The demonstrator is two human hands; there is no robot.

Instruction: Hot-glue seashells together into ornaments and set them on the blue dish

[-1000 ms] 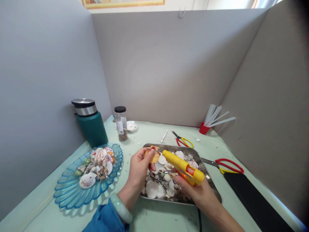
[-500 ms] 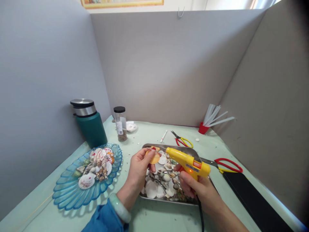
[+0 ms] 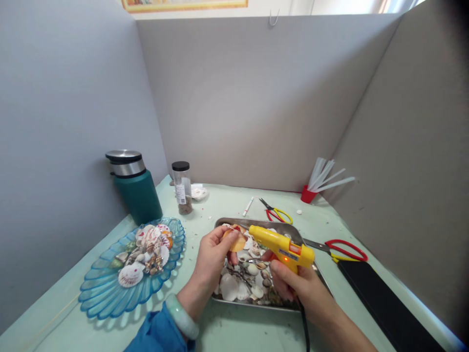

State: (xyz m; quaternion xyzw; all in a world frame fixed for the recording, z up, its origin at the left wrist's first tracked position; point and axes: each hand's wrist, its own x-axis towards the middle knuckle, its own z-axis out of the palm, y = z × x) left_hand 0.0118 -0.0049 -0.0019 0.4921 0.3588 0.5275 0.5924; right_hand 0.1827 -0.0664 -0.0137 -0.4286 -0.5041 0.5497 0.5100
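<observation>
An orange scallop shell point(image 3: 236, 241) is pinched between the thumb and fingers of my left hand point(image 3: 215, 252); a small red patch shows at its upper edge. My right hand point(image 3: 298, 283) grips a yellow hot glue gun point(image 3: 280, 244) by its handle, an orange light lit on its side. The gun's nozzle points left and is close to the shell's top edge; whether they touch I cannot tell. Beneath both hands lies a metal tray point(image 3: 256, 306) full of assorted seashells and some thin dark metal pieces.
On the left stand a blue scalloped plate point(image 3: 106, 293) of shells, a green bottle point(image 3: 137, 195) and a clear jar point(image 3: 182, 190). Behind the tray lie a marker point(image 3: 248, 207) and small scissors point(image 3: 276, 212). Right are larger scissors point(image 3: 344, 249), a black slab point(image 3: 384, 303) and a red cup point(image 3: 308, 194) of glue sticks.
The glue gun has shifted slightly left with my right hand. My left hand has moved slightly right with the shell, bringing shell and nozzle closer.
</observation>
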